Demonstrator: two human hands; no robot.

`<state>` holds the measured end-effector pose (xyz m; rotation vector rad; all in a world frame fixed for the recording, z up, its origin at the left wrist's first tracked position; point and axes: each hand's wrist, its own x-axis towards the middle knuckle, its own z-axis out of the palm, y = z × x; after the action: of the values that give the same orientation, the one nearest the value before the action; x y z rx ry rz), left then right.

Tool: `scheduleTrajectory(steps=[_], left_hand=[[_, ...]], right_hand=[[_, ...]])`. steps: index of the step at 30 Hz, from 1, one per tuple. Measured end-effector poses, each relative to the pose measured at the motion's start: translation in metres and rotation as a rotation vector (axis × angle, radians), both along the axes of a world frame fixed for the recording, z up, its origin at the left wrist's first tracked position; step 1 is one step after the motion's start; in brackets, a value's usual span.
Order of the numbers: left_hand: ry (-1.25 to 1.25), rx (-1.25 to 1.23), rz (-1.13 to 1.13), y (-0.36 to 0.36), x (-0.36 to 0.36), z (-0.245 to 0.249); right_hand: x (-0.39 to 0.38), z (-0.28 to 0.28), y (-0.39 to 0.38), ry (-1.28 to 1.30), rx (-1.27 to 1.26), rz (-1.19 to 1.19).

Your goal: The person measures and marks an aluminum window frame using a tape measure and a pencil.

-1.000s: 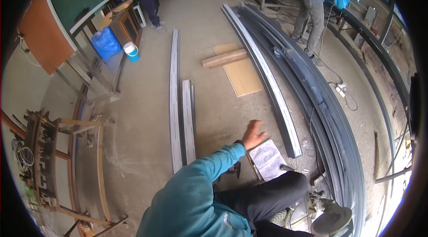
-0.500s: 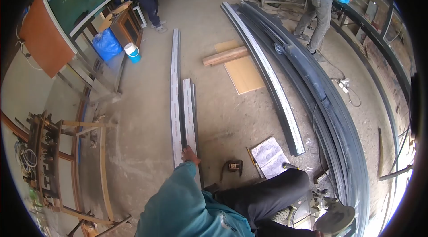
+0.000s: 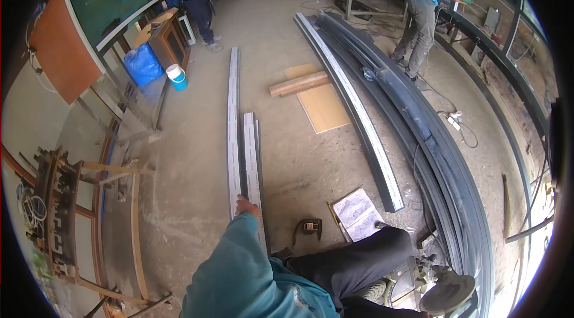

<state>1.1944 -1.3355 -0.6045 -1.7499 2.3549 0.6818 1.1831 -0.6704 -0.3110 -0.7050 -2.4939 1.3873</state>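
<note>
Low in the middle of the frame, the left hand (image 3: 247, 205), in a teal sleeve, lies on the near ends of two long grey metal profiles (image 3: 252, 156) lying side by side on the concrete floor (image 3: 179, 198). I cannot tell whether its fingers close on them. The right hand is out of sight. A sound hold, I judge, takes one profile squarely at its end, fingers off the cut edge. A second ago this hand hovered over the open white notebook (image 3: 357, 213) at lower right; half a second ago it had reached the profiles.

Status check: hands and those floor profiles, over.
Left hand on near ends of short profile and long profile, grip unclear. Right hand out of view. Nothing lying across them.
</note>
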Motion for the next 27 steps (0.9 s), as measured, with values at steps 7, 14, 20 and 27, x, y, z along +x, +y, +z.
scheduleTrajectory(steps=[7,14,20,27], left_hand=[[-0.109,0.210,0.042,-0.011,0.032,-0.011],[-0.087,0.007,-0.184,0.006,0.018,-0.004],[-0.292,0.087,-0.504,0.032,0.005,-0.003],[-0.330,0.044,-0.521,0.036,0.004,-0.001]], right_hand=[[0.010,-0.002,0.002,-0.033,-0.008,-0.010],[0.021,-0.005,0.006,-0.073,-0.012,-0.023],[0.033,-0.004,0.013,-0.124,-0.009,-0.027],[0.074,-0.013,0.049,-0.284,-0.034,-0.030]])
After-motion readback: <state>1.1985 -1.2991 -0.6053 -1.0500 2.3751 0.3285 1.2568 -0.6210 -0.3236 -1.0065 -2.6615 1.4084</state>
